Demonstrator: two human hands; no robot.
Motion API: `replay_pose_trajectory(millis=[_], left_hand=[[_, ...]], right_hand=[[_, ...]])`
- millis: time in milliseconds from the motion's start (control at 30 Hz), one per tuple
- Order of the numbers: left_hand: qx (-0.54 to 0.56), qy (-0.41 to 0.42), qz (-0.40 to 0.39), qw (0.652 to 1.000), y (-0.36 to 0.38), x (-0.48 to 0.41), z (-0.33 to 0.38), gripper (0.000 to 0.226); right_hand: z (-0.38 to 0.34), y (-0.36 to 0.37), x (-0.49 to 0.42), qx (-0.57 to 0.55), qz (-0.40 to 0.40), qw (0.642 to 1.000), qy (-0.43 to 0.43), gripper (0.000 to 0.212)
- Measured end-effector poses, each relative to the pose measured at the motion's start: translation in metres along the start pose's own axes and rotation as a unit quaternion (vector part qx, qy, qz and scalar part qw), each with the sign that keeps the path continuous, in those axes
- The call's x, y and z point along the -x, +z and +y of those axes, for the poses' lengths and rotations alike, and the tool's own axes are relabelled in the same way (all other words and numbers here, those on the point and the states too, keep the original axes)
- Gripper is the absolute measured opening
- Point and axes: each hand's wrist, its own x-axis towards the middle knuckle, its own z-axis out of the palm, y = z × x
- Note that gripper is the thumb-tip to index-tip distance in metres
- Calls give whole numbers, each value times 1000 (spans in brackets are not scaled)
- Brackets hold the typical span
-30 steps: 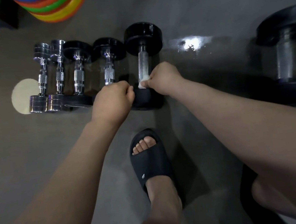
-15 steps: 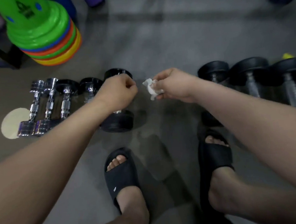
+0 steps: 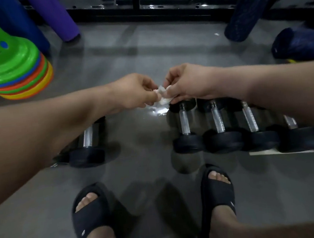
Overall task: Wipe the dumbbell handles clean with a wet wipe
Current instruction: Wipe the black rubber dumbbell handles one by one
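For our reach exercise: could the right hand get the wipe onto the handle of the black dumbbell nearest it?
Probably yes. The right hand hangs over the far end of that dumbbell, nothing between it and the bare handle. Both it and the left hand pinch the wet wipe, though.

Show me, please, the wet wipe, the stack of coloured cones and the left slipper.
wet wipe [image 3: 162, 97]: head view, its crumpled white middle.
stack of coloured cones [image 3: 9, 64]: head view, the top green cone's brim.
left slipper [image 3: 92, 214]: head view, its black strap.

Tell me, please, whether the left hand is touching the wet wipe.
Touching. The head view shows the left hand pinching one end of the wet wipe, while the right hand pinches the other.
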Motion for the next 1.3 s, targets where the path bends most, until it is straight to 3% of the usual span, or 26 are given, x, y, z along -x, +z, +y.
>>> replay_pose_trajectory(millis=[367,533,700,900,1067,1300], left_hand=[[136,-80,17,987,45,-18,-8,9],[242,-109,9,964,62,-27,-9,10],[296,-104,68,947,85,-51,-12,16],[421,-143,85,892,138,-60,-26,8],[352,-196,116,908,176,-72,-49,9],[258,-221,159,927,193,-89,-67,15]], right_hand=[[56,-44,-21,-42,-5,999,21,28],[86,-37,-35,-81,45,996,9,20],[117,-29,-35,-157,57,986,-2,6],[154,-38,-26,-38,80,996,16,19],[191,-51,-32,70,128,989,26,9],[213,-52,-67,152,141,978,-4,19]])
